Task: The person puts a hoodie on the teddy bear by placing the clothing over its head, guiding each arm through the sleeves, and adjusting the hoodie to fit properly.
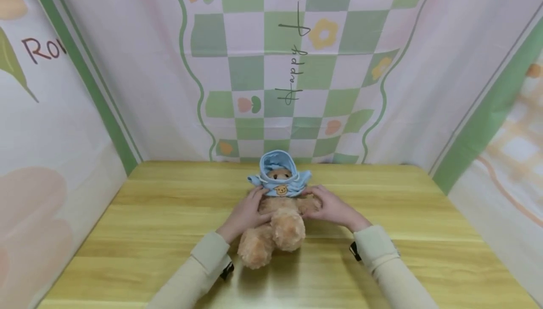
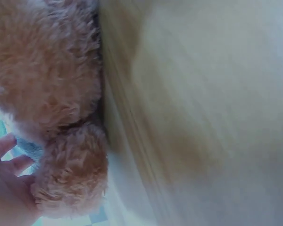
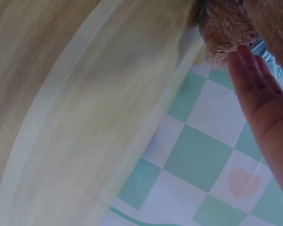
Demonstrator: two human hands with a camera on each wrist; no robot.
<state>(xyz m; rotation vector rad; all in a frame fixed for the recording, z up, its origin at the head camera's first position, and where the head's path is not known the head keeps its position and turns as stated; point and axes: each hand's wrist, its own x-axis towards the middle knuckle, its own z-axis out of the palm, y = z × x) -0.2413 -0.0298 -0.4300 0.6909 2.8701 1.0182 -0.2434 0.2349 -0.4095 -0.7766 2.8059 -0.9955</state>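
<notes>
The left hand (image 1: 246,212) and right hand (image 1: 333,207), partly curled, loosely hold the sides of the teddy bear (image 1: 279,204) mid-tabletop (image 1: 148,233), probably light, squashy and best gripped around its torso.

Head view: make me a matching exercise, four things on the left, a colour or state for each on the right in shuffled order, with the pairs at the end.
Things:
1. hoodie
2. plush toy
3. right hand
4. backdrop

Colours and states:
A. touching a furry arm
B. green and pale checks
C. light blue
D. brown and fluffy

Pairs: 1-C; 2-D; 3-A; 4-B
</notes>
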